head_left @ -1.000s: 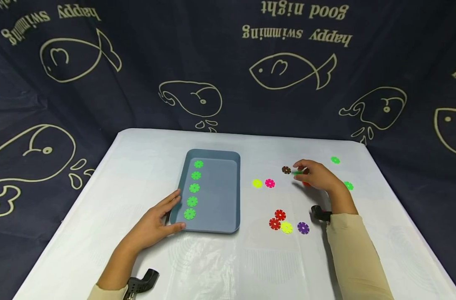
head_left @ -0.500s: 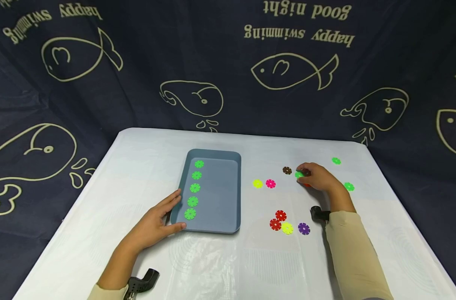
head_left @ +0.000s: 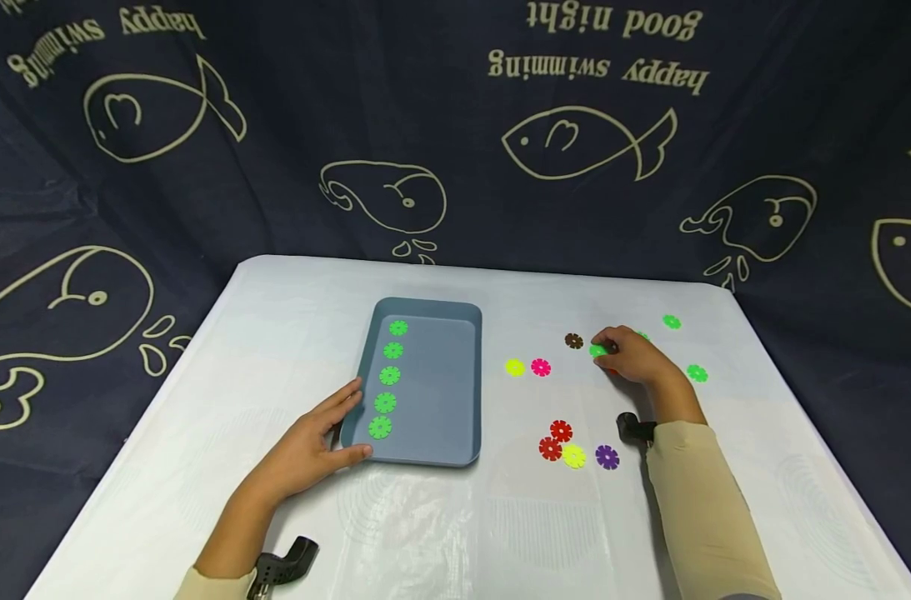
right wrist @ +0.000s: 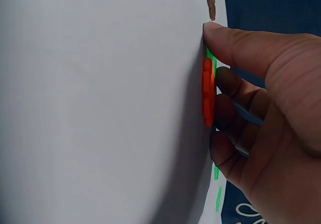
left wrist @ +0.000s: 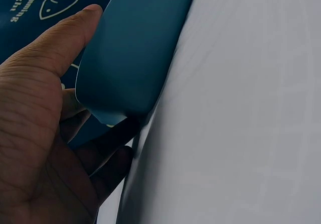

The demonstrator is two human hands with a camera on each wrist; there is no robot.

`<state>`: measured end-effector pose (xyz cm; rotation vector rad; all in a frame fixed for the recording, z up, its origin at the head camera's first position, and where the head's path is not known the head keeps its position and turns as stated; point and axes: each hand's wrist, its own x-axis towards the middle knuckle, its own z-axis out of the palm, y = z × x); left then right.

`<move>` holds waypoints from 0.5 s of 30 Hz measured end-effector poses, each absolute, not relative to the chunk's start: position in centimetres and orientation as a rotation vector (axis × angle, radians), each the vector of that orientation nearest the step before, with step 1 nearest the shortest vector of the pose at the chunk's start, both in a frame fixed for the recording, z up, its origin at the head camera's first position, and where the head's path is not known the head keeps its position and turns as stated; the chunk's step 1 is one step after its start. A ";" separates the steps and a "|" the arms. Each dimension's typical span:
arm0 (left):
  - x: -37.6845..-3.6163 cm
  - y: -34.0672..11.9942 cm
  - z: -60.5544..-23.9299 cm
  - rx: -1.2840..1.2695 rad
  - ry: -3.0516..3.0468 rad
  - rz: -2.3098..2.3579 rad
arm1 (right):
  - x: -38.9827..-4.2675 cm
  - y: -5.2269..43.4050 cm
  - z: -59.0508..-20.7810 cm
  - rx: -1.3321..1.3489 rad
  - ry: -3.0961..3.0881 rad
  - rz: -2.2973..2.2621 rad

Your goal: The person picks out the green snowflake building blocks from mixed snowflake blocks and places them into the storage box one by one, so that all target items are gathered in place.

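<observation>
At the near left corner of the blue tray (head_left: 440, 392), the left hand (head_left: 308, 446) lies on the white tabletop (head_left: 440, 533) with its fingers straight along the tray's left wall and the thumb against the near rim, a spread, bracing grip that looks meant to keep the tray from sliding. The left wrist view shows the thumb (left wrist: 70, 38) laid flat on the tray's outer wall, not curled round it. Inside the tray, five green discs (head_left: 387, 377) sit in one column down the left side, evenly spaced, leaving the remainder of the floor bare.

Right of the tray, loose discs lie scattered: a yellow disc (head_left: 514, 367) touching a pink disc (head_left: 541, 367), nearer the camera a cluster of two red discs (head_left: 556, 440), a second yellow one and a purple disc (head_left: 607, 457), and farther back a brown disc (head_left: 573, 340).

Just beyond the brown one, the right hand (head_left: 638, 358) arches over the tabletop, its fingertips pinching a green disc (head_left: 598, 350) at its edge. An orange disc (right wrist: 207, 98) lies under the palm. Two more green discs (head_left: 672, 322) lie to its right.
</observation>
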<state>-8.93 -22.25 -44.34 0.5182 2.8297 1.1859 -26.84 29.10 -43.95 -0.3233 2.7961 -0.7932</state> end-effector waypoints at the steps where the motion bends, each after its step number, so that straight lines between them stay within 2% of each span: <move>1: -8.9 -22.2 -44.3 0.519 2.832 1.187 | -26.9 29.1 -44.0 -0.327 2.797 -0.793; 15: -8.9 -22.3 -44.3 0.481 2.806 1.184 | -26.7 28.9 -43.6 -0.311 2.826 -0.773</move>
